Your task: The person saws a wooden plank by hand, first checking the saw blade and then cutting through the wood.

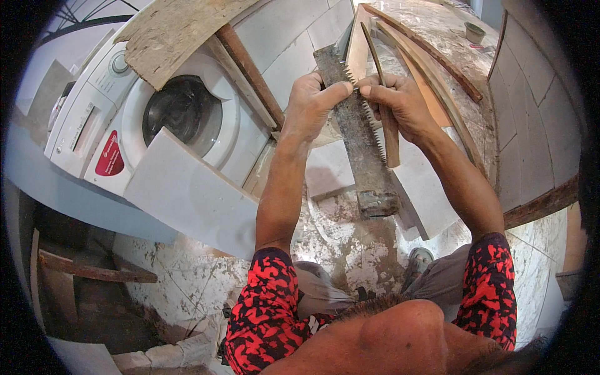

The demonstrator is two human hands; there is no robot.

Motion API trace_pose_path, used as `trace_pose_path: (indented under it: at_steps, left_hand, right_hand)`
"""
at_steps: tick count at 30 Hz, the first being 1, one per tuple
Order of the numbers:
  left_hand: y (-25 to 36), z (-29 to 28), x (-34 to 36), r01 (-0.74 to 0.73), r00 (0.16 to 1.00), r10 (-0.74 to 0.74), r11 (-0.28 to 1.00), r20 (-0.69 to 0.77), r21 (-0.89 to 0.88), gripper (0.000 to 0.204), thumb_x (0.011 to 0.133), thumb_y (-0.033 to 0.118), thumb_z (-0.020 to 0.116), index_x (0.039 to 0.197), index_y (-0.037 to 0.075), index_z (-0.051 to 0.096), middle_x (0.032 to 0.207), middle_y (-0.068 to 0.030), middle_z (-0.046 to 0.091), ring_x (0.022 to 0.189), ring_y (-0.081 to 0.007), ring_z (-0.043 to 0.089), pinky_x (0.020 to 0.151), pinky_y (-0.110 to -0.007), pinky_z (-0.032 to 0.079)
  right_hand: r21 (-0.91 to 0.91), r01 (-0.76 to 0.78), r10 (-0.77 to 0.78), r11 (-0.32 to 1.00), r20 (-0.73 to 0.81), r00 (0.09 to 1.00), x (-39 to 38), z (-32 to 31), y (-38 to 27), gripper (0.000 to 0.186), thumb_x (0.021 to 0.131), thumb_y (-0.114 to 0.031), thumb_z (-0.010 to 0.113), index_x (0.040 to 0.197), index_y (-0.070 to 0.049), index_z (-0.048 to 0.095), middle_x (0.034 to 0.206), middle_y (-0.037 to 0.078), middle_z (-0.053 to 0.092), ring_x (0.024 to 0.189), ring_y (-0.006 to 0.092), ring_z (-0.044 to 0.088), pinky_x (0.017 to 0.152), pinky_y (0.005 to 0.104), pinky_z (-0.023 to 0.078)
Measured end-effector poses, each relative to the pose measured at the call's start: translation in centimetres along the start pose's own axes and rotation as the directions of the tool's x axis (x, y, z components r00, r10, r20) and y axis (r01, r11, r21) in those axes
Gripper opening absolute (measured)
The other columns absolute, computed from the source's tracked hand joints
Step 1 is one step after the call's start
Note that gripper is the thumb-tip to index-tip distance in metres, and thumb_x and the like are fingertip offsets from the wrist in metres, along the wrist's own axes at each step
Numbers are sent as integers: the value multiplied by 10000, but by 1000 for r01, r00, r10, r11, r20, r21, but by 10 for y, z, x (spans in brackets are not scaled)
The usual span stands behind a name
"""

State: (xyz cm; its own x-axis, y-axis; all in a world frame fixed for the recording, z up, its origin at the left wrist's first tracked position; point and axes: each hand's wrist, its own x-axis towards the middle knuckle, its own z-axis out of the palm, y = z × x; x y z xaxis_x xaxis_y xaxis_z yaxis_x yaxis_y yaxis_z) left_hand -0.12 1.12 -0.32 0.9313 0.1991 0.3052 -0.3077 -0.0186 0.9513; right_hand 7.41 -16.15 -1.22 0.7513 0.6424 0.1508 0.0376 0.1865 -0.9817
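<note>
My left hand [310, 105] grips a wide, worn saw blade [370, 181] that lies diagonally before me, toothed edge to the right, thumb pressed near the teeth. My right hand [405, 105] is closed around a long, narrow brown stick [390, 147] alongside the blade, its thumb and forefinger pinched at the teeth; any small piece between them is too small to name. Beneath the saw are pale blocks [325, 169] and boards.
A white washing machine [94, 144] stands left, with a plywood sheet [175, 31] above and a grey panel [187, 194] against it. Long planks [437, 59] lie ahead beside a block wall [525, 106]. A small bucket [474, 32] sits at the back. Below is a dusty floor [350, 256].
</note>
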Motion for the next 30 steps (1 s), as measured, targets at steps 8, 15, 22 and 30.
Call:
trace_pose_path:
  at_steps: [8, 15, 22, 30]
  left_hand:
    - [-3, -2, 3, -11, 1000, 11, 1000, 1, -22, 335, 793, 181, 683, 1000, -78, 632, 912, -103, 658, 783, -136, 609, 725, -262, 495]
    - [-6, -5, 5, -7, 1000, 9, 993, 15, -114, 348, 786, 181, 695, 1011, -76, 629, 922, -112, 662, 795, -143, 618, 744, -266, 497]
    - [-8, -8, 7, -6, 1000, 8, 995, 17, -103, 352, 782, 166, 688, 1019, -86, 623, 926, -120, 660, 791, -147, 623, 745, -267, 502]
    - [-2, -1, 3, 14, 1000, -13, 995, 5, -100, 339, 788, 162, 680, 1013, -85, 622, 924, -114, 658, 785, -140, 624, 732, -260, 505]
  right_hand:
    - [0, 4, -4, 1000, 9, 1000, 0, 0, -1, 333, 804, -240, 727, 1010, 18, 683, 828, 40, 653, 682, 80, 560, 611, 212, 426]
    - [-1, 6, -6, 1000, 25, 1000, -2, 5, -7, 337, 807, -244, 727, 1010, 19, 669, 813, 37, 636, 678, 81, 559, 603, 210, 435]
    - [-5, -38, 38, 999, 33, 999, -2, 5, -7, 326, 812, -215, 728, 1020, 28, 664, 877, 57, 657, 750, 94, 589, 681, 219, 454]
    - [-12, -32, 32, 999, 31, 999, -1, 5, -5, 329, 830, -213, 724, 1031, 38, 653, 896, 60, 662, 790, 97, 603, 711, 225, 466]
